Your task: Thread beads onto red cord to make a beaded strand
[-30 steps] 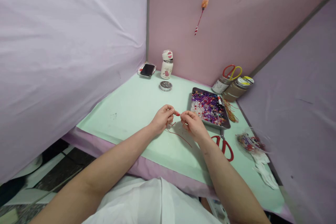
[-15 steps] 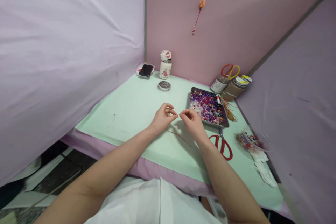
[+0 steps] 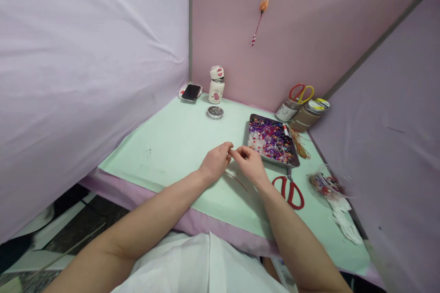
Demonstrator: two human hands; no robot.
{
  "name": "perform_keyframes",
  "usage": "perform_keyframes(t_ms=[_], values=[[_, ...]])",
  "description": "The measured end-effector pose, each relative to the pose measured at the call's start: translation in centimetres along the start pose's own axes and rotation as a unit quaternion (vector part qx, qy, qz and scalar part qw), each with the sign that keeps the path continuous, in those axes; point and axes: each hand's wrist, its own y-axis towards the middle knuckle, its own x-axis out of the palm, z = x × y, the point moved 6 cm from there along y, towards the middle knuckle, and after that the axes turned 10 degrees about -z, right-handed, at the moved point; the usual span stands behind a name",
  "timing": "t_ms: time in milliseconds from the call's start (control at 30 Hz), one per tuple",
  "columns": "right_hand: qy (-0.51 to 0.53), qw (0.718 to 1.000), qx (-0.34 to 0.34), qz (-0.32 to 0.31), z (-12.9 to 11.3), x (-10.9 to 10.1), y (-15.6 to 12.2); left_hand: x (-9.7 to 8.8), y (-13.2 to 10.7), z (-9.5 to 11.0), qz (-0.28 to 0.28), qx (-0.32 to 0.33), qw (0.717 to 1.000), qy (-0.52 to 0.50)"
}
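Over the mint-green table cover, my left hand [image 3: 216, 162] is closed, its fingers curled and its back turned up. A thin red cord [image 3: 237, 180] trails from beneath it onto the cover. My right hand [image 3: 250, 164] meets it in a pinch, thumb and forefinger touching the left fingertips. What sits between the right fingertips is too small and covered to make out. Just beyond my right hand lies a dark tray [image 3: 274, 162] of purple, red and clear beads. Red-handled scissors [image 3: 295, 195] lie by my right forearm, their blades partly under the tray.
A white bottle [image 3: 216, 91], a round tin [image 3: 215, 112] and a phone [image 3: 191, 92] stand at the back left. Two jars [image 3: 305, 116] lean near the right wall, one holding scissors. Tan cords [image 3: 300, 144], a clear container [image 3: 326, 183] and white cloth [image 3: 345, 226] lie right.
My left hand has rolled over, so its back faces up and its fingers are more curled. The fingertips have come together, hiding the small pale bit between them. The cord's loose end has shifted slightly.
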Motion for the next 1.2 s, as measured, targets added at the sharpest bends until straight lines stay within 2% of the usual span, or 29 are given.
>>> perform_keyframes(t_ms=[200, 333, 433, 533, 667, 800, 967, 1200], values=[[0.001, 0.999, 0.029, -0.046, 1.1, 0.3, 0.2, 0.0, 0.0, 0.1, -0.018, -0.014, 1.0, -0.015], [0.001, 0.999, 0.008, -0.034, 0.9, -0.1, 0.2, -0.4, 0.1, -0.3, 0.004, -0.037, 0.994, -0.105], [-0.01, 1.0, -0.02, -0.02, 0.5, -0.4, 0.3, -0.4, 0.3, -1.0, 0.006, -0.077, 0.972, -0.221], [-0.003, 0.999, -0.037, -0.015, 0.4, -0.6, 0.4, -0.1, 0.5, -1.7, -0.017, -0.115, 0.944, -0.309], [0.051, 0.998, -0.021, -0.024, 1.0, -0.6, 0.6, 0.3, 0.6, -1.8, -0.053, -0.121, 0.91, -0.393], [0.1, 0.994, 0.001, -0.036, 1.6, -0.3, 0.7, 0.2, 0.5, -1.7, -0.064, -0.143, 0.881, -0.447], [0.1, 0.994, -0.003, -0.036, 1.6, -0.4, 0.7, 0.4, 0.4, -1.9, -0.072, -0.154, 0.853, -0.494], [0.088, 0.995, -0.008, -0.045, 1.2, -0.5, 0.7, 0.3, 0.5, -1.5, -0.084, -0.132, 0.823, -0.547]])
